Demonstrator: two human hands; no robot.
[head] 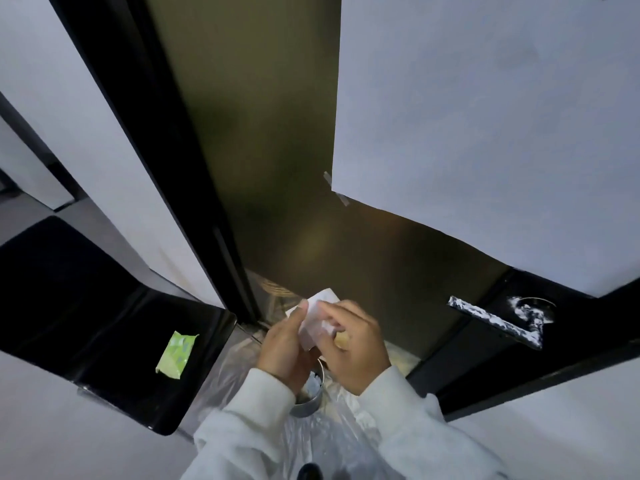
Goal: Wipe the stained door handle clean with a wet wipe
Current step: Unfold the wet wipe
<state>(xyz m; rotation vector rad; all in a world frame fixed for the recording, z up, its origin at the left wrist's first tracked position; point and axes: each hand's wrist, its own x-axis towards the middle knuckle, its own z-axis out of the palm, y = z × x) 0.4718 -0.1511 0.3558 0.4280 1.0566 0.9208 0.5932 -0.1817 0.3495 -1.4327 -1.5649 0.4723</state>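
Observation:
A folded white wet wipe (319,318) is held between both hands in the lower middle of the head view. My left hand (284,344) grips its left side and my right hand (353,348) pinches its right side. The dark lever door handle (495,322), smeared with white stains along its length and around its round base, juts from the black door edge to the right of my hands. My hands are well apart from the handle, to its left.
A green wet-wipe packet (176,355) lies on a black chair seat (86,323) at the left. A metal cup (310,400) stands below my hands on clear plastic sheeting (311,441). White paper (485,133) is taped over the door above the handle.

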